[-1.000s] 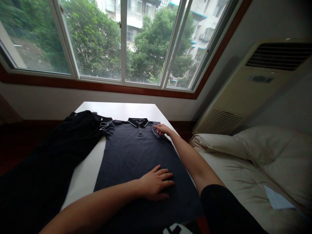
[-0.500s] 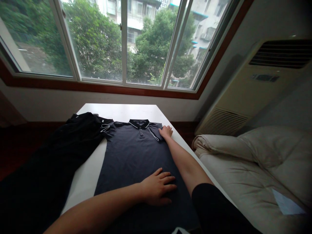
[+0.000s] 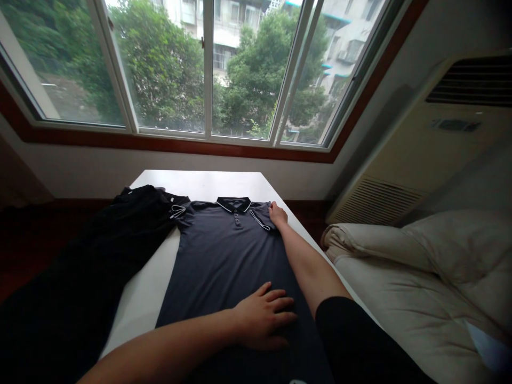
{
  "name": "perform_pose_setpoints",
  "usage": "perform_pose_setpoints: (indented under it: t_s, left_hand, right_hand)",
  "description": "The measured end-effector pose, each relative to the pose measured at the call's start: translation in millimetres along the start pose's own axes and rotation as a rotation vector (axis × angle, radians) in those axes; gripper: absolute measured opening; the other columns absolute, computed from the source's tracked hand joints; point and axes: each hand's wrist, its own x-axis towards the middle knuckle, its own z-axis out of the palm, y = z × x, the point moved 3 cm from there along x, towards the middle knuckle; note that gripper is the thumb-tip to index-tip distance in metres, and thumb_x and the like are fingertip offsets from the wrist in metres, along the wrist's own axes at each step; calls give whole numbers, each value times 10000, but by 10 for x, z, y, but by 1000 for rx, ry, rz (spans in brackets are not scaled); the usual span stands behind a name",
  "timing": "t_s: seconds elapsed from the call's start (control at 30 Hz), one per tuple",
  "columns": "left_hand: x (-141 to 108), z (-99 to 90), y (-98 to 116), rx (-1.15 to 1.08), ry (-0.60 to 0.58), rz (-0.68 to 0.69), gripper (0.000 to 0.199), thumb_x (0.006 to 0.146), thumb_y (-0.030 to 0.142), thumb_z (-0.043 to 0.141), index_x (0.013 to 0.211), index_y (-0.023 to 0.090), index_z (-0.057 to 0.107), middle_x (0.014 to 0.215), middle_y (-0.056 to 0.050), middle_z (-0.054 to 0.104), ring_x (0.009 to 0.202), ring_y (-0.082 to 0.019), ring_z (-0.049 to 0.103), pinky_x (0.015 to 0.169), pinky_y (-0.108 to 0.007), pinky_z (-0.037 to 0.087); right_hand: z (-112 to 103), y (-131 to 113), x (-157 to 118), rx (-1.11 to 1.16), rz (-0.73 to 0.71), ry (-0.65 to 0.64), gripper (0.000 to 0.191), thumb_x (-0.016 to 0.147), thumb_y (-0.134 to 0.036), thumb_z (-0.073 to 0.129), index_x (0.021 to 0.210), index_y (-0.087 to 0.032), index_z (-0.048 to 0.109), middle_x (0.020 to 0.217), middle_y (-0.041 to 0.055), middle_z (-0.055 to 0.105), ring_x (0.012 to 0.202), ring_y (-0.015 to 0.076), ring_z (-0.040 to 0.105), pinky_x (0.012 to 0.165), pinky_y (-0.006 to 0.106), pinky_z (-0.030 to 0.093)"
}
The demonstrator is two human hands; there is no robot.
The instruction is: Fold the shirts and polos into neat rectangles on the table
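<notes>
A dark grey polo shirt (image 3: 224,256) lies spread on a white table (image 3: 200,178), its black, white-edged collar at the far end. Its sleeves are turned inward, showing white trim. My left hand (image 3: 266,317) rests flat on the lower body of the shirt with fingers spread. At the far right, my right hand (image 3: 278,215) has its fingers curled round the shirt's shoulder edge beside the right sleeve. Slight diagonal creases run across the cloth between the hands.
A pile of black clothes (image 3: 92,245) covers the table's left side and hangs over its edge. To the right stands a cream padded sofa (image 3: 380,266) with a pale sheet on it. Behind are a window (image 3: 208,69) and a floor-standing air conditioner (image 3: 420,144).
My right hand's fingers have closed on the shirt's shoulder edge, and creases now show in the cloth. The left hand stays flat. The view has shifted slightly.
</notes>
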Motion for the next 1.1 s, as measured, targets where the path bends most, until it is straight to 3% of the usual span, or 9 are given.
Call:
perform_pose_setpoints:
  t_s: [0.17,0.27,0.37,0.57,0.7,0.83,0.93,1.1]
  left_hand:
    - [13,20,-8,-15,14,-5,616,1027,537,497,1551,213,468,1643,-145,417,1542,-357,325,1254,-633,207]
    - [8,18,-9,-21,10,3,622,1029,539,492,1560,216,453,1651,-139,406,1546,-354,319,1255,-631,206]
    - [1,17,-11,-17,5,2,625,1030,543,489,1562,216,448,1655,-136,400,1549,-352,313,1257,-628,203]
    - [3,30,-20,-35,20,-3,618,1029,544,496,1552,219,458,1649,-134,408,1547,-351,317,1263,-619,193]
    - [17,33,-27,-21,8,-2,616,1026,542,501,1549,220,461,1650,-128,408,1547,-346,318,1264,-617,199]
    - [25,20,-29,-44,4,-13,611,1029,543,494,1548,221,463,1653,-124,403,1551,-345,311,1267,-621,189]
    - [21,12,-23,-60,6,-7,607,1028,540,496,1543,219,466,1652,-124,404,1551,-346,311,1268,-623,181]
    - [12,3,-10,-65,17,-4,601,1030,541,489,1543,229,464,1651,-120,407,1550,-348,312,1267,-624,180]
  right_hand:
    - [34,-32,19,-19,-35,9,297,1061,-392,470,1299,-236,558,1202,149,686,1098,285,641,918,377,471]
    - [34,-137,4,-36,-74,98,331,1054,-325,470,1353,-207,549,1354,192,591,1257,316,536,1023,417,429]
    - [63,-270,-25,-48,-166,174,331,1063,-263,417,1334,-197,597,1359,188,572,1285,309,490,1074,409,394]
    - [309,-295,-63,-32,-148,37,350,1071,-281,390,1278,-225,666,1313,142,609,1248,284,514,1054,358,423]
    - [399,-238,-24,-18,-172,28,443,1071,-403,408,1428,-212,588,1492,150,521,1378,290,441,1175,374,324]
    - [439,-189,68,-24,-180,-89,666,1036,-611,412,1570,-215,464,1690,144,291,1544,313,258,1251,420,186]
    - [450,-164,116,-23,-147,-152,814,1004,-732,355,1634,-217,365,1738,149,157,1596,330,137,1264,460,123]
    - [446,-180,85,-28,-152,-189,930,964,-829,287,1667,-219,289,1746,163,109,1609,339,75,1267,503,82]
